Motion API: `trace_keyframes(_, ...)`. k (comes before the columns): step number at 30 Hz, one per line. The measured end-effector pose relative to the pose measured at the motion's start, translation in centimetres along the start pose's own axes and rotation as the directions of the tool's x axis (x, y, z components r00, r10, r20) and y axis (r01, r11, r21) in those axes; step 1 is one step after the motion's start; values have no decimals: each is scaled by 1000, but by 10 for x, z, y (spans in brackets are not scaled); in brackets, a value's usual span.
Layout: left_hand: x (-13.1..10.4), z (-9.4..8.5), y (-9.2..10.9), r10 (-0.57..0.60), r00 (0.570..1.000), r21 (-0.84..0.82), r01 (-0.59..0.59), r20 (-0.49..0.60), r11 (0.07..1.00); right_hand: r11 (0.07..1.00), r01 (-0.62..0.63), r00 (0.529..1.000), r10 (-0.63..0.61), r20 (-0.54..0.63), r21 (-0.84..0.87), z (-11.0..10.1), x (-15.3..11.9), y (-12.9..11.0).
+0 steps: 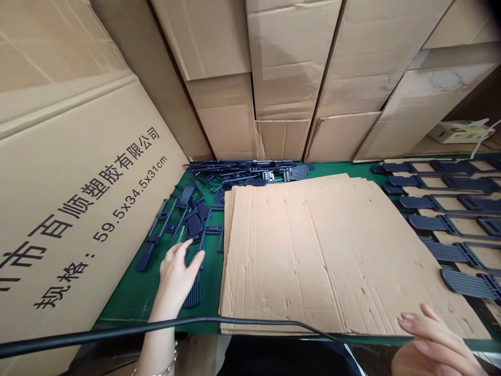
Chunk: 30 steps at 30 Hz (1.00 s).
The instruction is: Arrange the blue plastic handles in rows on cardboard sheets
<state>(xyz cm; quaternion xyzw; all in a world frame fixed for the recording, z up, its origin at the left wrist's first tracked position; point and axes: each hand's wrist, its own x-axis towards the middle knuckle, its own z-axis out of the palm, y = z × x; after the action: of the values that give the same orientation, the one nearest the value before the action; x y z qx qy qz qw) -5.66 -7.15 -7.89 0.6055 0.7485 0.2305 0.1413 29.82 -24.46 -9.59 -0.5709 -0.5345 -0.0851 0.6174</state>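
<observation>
My left hand [176, 277] is over the green tabletop, thumb and fingers spread, with nothing seen in its grasp. Beneath it lies a dark blue plastic part [193, 296] with a ribbed, rounded end and thin rails; contact cannot be made out. More such parts lie in a loose heap [194, 222] just beyond the fingers. At the lower right, my right hand [434, 339] hovers by the front corner of a stack of flat cardboard sheets [289, 250]. Its fingers are loosely bent and apart, and it appears bare of any object.
Several dark blue parts [428, 223] lie in rows on cardboard at the right. Cardboard boxes [289, 62] wall off the back, and a large printed box [97, 209] leans along the left. A black cable [219, 320] crosses the foreground above my left forearm.
</observation>
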Motion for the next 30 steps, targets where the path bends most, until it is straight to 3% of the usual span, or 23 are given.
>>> trace_keyframes(3,12,17,2,14,992,187,-37,126,982,990,104,994,-98,-56,97,15,9,4)
trace_keyframes(5,16,23,5,-4,986,261,-40,166,964,988,66,998,-64,-15,137,19,16,2)
trace_keyframes(8,19,28,6,0,993,317,-39,122,948,992,-29,999,27,22,126,23,23,-6)
trace_keyframes(10,19,27,6,25,996,310,-49,83,949,988,-33,999,35,-14,152,29,24,-11)
trace_keyframes(14,14,17,4,-13,997,293,-10,75,956,967,38,994,-12,-105,251,37,22,-12)
trace_keyframes(17,9,5,2,-76,988,292,35,131,956,960,47,996,-25,-82,277,34,18,-6)
trace_keyframes(21,5,-10,-5,-62,984,308,7,167,951,964,41,999,-36,-22,262,25,12,5)
trace_keyframes(27,-3,-30,-12,-47,996,326,18,80,945,990,28,993,-43,111,137,15,9,18)
trace_keyframes(30,-8,-34,-5,-19,1000,267,13,22,964,992,2,991,-19,136,123,10,8,21)
